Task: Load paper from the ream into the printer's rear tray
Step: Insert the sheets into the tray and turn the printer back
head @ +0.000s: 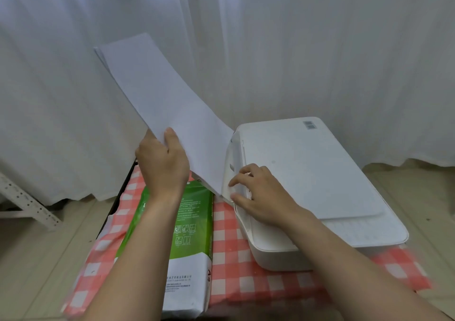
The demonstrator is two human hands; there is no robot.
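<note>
On the checked cloth (229, 247): printer (307, 173), tray (230, 163) end facing left. Ream (193, 217), just beside it, leftward. Paper (160, 104), long axis slanting up-left, lower edge meeting tray. Left hand (163, 163) grips paper's near edge; right hand (261, 195), nearer, pinches tray edge.

One head-worn wide-angle view, facing forward and down, close above the printer (307, 173), edges apparently blurred

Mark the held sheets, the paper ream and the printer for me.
held sheets (170, 109): head view, middle of the top sheet's face.
paper ream (194, 222): head view, green part of the wrapper.
printer (307, 168): head view, flat top lid.
</note>
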